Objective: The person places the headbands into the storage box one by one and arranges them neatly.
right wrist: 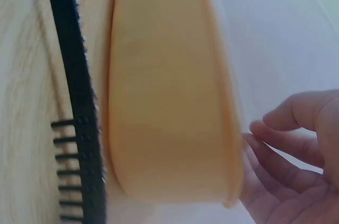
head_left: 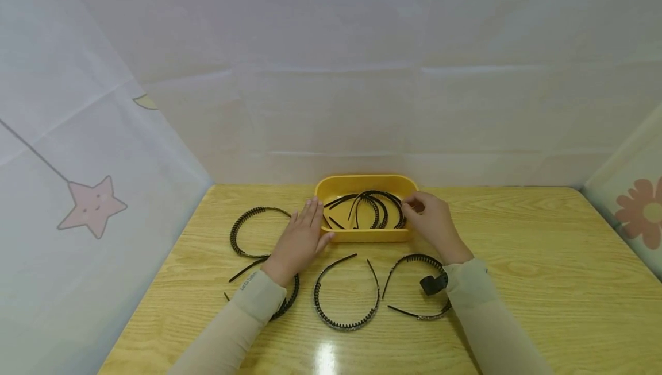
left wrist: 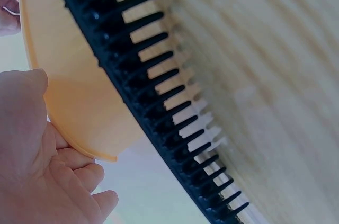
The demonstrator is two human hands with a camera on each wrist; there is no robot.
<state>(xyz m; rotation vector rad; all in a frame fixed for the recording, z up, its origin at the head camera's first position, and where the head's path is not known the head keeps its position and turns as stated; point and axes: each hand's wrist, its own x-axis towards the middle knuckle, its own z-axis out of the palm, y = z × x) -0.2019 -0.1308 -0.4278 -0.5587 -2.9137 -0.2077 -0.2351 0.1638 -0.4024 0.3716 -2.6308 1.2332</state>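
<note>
A yellow bin stands at the back of the table, holding several black toothed headbands. My left hand rests against the bin's left end, fingers straight along the rim and thumb by the front wall. At the right end, my right hand has thumb and forefinger close together, at the edge of a headband inside. The right wrist view shows these fingertips beside the rim; the bin wall hides the inside, so whether they pinch the headband is unclear.
In front of the bin, a headband lies in the middle and another under my right wrist. To the left are a headband and one partly hidden by my left arm. White cloth walls the table's back.
</note>
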